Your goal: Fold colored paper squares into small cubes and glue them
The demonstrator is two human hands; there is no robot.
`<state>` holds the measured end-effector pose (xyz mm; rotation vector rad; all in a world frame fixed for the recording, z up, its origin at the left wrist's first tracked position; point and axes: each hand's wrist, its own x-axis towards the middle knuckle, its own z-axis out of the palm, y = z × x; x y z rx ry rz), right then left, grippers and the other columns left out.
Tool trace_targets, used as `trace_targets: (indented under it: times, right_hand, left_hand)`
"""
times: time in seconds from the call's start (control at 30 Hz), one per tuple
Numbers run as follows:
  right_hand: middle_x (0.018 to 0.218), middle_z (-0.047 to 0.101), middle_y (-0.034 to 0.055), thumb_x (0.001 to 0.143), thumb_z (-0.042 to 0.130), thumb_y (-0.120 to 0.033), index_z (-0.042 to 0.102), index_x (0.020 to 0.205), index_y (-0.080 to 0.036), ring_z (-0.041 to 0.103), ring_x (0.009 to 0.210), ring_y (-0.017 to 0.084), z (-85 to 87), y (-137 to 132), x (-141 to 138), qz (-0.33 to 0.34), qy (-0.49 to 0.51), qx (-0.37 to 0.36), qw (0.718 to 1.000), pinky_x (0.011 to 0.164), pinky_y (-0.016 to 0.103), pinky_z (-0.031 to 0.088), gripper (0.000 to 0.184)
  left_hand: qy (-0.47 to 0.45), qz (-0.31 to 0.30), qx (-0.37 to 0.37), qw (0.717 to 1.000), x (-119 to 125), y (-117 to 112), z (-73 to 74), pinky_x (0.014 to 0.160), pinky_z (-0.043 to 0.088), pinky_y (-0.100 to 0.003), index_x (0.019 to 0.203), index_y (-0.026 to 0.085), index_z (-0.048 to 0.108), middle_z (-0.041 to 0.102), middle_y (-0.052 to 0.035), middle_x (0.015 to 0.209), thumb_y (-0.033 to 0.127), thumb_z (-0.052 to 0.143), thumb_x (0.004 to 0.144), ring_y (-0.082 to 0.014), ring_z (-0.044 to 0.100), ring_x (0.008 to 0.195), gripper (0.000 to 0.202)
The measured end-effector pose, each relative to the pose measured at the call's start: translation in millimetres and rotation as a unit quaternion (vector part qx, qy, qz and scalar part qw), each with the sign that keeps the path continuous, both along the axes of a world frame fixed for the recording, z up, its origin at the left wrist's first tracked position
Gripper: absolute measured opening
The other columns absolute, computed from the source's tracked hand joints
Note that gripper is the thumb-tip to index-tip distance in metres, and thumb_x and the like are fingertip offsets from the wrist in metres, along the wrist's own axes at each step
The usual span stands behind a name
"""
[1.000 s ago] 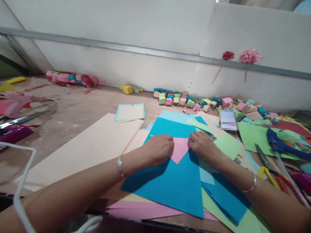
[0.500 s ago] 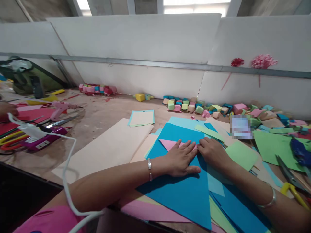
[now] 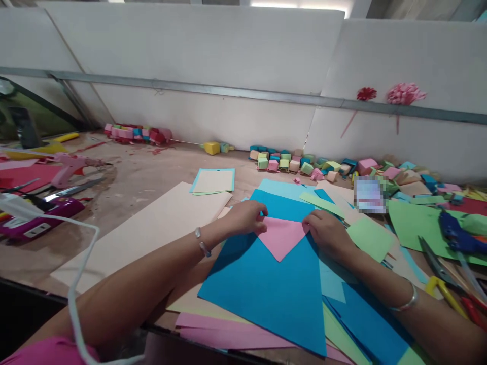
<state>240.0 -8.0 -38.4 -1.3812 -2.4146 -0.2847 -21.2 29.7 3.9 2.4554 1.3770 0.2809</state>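
Observation:
A folded pink paper triangle (image 3: 280,237) lies over a large blue sheet (image 3: 266,299), with its point toward me and its straight fold away from me. My left hand (image 3: 246,217) pinches the triangle's left corner between thumb and curled fingers. At the right corner, my right hand (image 3: 325,230) is closed on the paper, its fingertips at the edge. Beneath the blue sheet are more coloured sheets, and a light green strip (image 3: 322,204) lies just beyond my right hand.
Small paper boxes (image 3: 283,163) line the wall base. On the right are scissors (image 3: 441,274), a blue glue gun (image 3: 462,235) and green paper (image 3: 414,228). A large cream sheet (image 3: 152,228), a purple power strip (image 3: 41,218) and a pink glue gun (image 3: 76,165) lie left. A white cable (image 3: 76,294) crosses my left arm.
My left hand has lifted from lying flat on the pink paper and moved left to its corner. The triangle's point now faces me. My right hand stays at the right corner.

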Motion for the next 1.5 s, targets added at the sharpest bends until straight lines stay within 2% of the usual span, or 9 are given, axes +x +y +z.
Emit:
trace_targets:
  times: [0.1,0.27,0.4,0.53,0.63,0.7,0.83,1.07,1.5]
  right_hand:
    - [0.090,0.067,0.0088,0.093,0.050,-0.028,0.068,0.098,-0.016,0.058,0.085,0.021,4.1,3.1,3.0,0.024,0.111,-0.074,0.991,0.073,0.031,0.041,0.023]
    - [0.077,0.067,0.0047,0.088,0.058,-0.031,0.071,0.080,-0.019,0.058,0.068,0.017,19.4,3.8,10.9,0.040,0.241,-0.137,0.960,0.062,0.029,0.044,0.019]
    - [0.085,0.069,0.0074,0.090,0.058,-0.028,0.072,0.089,-0.020,0.060,0.077,0.019,31.2,0.1,18.4,0.057,0.250,0.012,0.966,0.068,0.031,0.047,0.017]
    - [0.089,0.071,0.0070,0.090,0.059,-0.017,0.072,0.094,-0.022,0.060,0.088,0.020,32.8,-6.3,18.9,0.106,0.078,0.253,0.959,0.076,0.035,0.043,0.014]
    - [0.088,0.071,0.0058,0.086,0.064,-0.011,0.069,0.095,-0.019,0.060,0.088,0.019,28.6,-10.0,13.5,0.175,-0.028,0.335,0.925,0.077,0.035,0.040,0.012]
    - [0.082,0.069,0.0047,0.086,0.064,-0.010,0.068,0.090,-0.017,0.059,0.084,0.017,25.5,-11.3,8.9,0.206,-0.061,0.328,0.920,0.077,0.035,0.040,0.009]
    - [0.073,0.065,0.0046,0.089,0.060,-0.009,0.067,0.081,-0.014,0.054,0.074,0.016,19.5,-11.1,2.3,0.260,-0.108,0.258,0.924,0.072,0.034,0.040,0.011]
    - [0.079,0.064,0.0072,0.094,0.053,-0.012,0.067,0.095,-0.010,0.053,0.077,0.018,14.1,-8.4,2.1,0.280,-0.149,0.150,0.936,0.071,0.035,0.039,0.014]
    - [0.079,0.061,0.0080,0.094,0.050,-0.010,0.066,0.085,-0.012,0.049,0.076,0.019,16.0,-21.7,-10.6,0.193,-0.168,0.131,0.958,0.070,0.035,0.032,0.018]
  left_hand:
    - [-0.033,-0.004,-0.044,0.998,-3.4,4.7,3.7,0.056,0.041,-0.023,0.088,0.018,0.075,0.071,-0.0015,0.076,0.032,0.071,0.071,-0.0186,0.064,0.071,0.022]
    - [-0.086,-0.001,-0.048,0.995,-8.2,6.0,22.5,0.058,0.043,-0.022,0.086,0.018,0.076,0.074,-0.0013,0.074,0.030,0.065,0.077,-0.0165,0.064,0.069,0.019]
    - [-0.112,-0.027,0.137,0.984,-22.1,-1.5,42.6,0.068,0.044,-0.026,0.083,0.020,0.076,0.074,-0.0034,0.082,0.029,0.066,0.081,-0.0168,0.063,0.074,0.013]
    - [-0.032,-0.125,0.393,0.911,-46.8,-15.8,43.8,0.071,0.045,-0.029,0.086,0.023,0.072,0.070,-0.0055,0.085,0.025,0.050,0.094,-0.0172,0.060,0.080,0.023]
    - [-0.009,-0.223,0.463,0.858,-64.6,-24.8,30.6,0.070,0.047,-0.027,0.099,0.022,0.065,0.067,-0.0037,0.083,0.020,0.048,0.096,-0.0153,0.059,0.077,0.017]
    - [0.008,-0.266,0.459,0.848,-72.4,-27.9,19.4,0.070,0.047,-0.027,0.102,0.020,0.062,0.066,-0.0032,0.081,0.017,0.046,0.097,-0.0149,0.059,0.076,0.017]
    - [0.077,-0.282,0.387,0.875,-76.3,-28.4,2.2,0.063,0.044,-0.027,0.093,0.018,0.061,0.064,-0.0033,0.074,0.013,0.039,0.097,-0.0154,0.057,0.071,0.023]
    - [0.091,-0.292,0.273,0.912,-74.0,-22.2,-10.6,0.062,0.038,-0.029,0.088,0.020,0.064,0.062,-0.0039,0.075,0.009,0.041,0.095,-0.0170,0.054,0.074,0.026]
    - [0.077,-0.279,0.207,0.935,-62.9,-33.5,0.8,0.073,0.042,-0.031,0.089,0.017,0.064,0.064,-0.0073,0.088,0.003,0.048,0.087,-0.0202,0.056,0.088,0.022]
